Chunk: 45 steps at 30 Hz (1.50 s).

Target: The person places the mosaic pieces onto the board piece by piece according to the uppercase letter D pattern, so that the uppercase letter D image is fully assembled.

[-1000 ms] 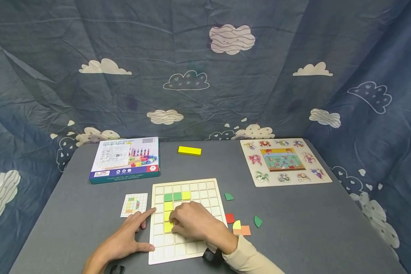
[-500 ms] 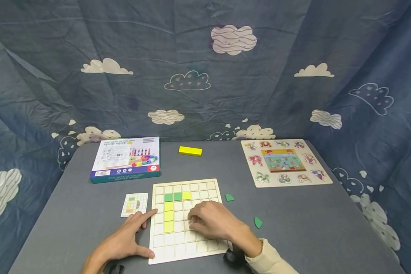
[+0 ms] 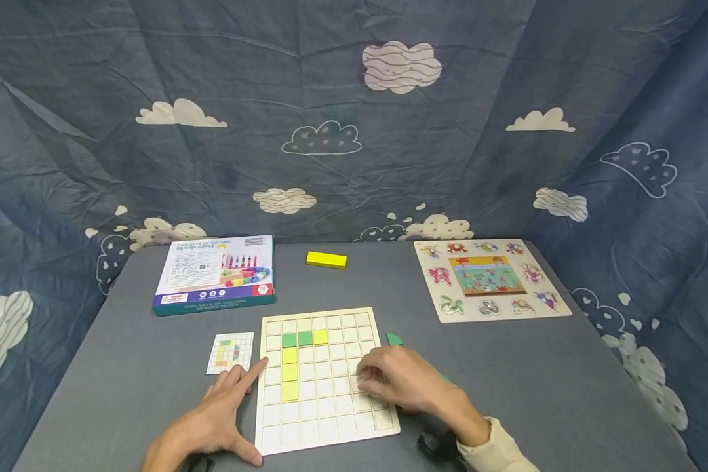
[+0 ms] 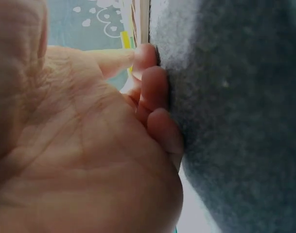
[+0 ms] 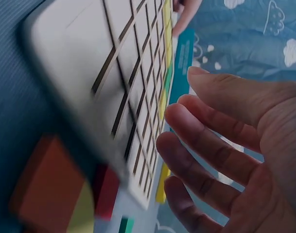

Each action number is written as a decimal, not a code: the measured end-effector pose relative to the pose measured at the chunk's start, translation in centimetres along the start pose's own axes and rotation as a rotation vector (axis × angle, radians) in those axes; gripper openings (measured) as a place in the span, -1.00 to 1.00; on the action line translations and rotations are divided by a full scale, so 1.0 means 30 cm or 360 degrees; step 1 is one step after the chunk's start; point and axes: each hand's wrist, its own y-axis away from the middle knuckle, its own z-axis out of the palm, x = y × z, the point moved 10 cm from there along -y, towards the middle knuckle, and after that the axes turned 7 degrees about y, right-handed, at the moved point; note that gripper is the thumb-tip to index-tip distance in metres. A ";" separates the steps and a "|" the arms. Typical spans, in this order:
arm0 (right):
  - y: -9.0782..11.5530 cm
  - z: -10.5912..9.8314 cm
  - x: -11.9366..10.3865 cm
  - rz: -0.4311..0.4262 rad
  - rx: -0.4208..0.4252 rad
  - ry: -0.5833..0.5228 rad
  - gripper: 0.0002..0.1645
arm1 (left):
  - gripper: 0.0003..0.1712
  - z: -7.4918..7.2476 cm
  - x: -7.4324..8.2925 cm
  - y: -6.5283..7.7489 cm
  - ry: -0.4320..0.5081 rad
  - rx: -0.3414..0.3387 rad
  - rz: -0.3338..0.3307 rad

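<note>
A pale wooden grid board (image 3: 307,432) lies on the grey table. In its squares sit two green tiles (image 3: 297,339) with a yellow tile (image 3: 320,337) beside them, and a column of yellow tiles (image 3: 290,372) runs below. My left hand (image 3: 215,413) rests at the board's left side, index fingertip on the edge and thumb by the near corner. Above the board's right edge, my right hand (image 3: 410,383) is loosely curled with nothing between its fingers. Past that edge, the right wrist view shows an orange piece (image 5: 50,179) and a red piece (image 5: 106,191).
A small pattern card (image 3: 230,354) lies left of the board. Behind stand a boxed bead set (image 3: 215,275) and a yellow block (image 3: 326,260). A picture puzzle board (image 3: 448,308) is at the back right. One green quarter-round piece (image 3: 394,339) shows beyond my right hand.
My right hand has moved right, from the yellow column across the board to its right edge. It now covers the loose pieces there. The left hand has stayed nearly in place.
</note>
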 end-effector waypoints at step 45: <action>0.281 0.006 0.227 0.0303 -0.0188 -0.0191 -0.73 | 0.58 0.000 0.003 -0.002 -0.0050 -0.0006 0.0053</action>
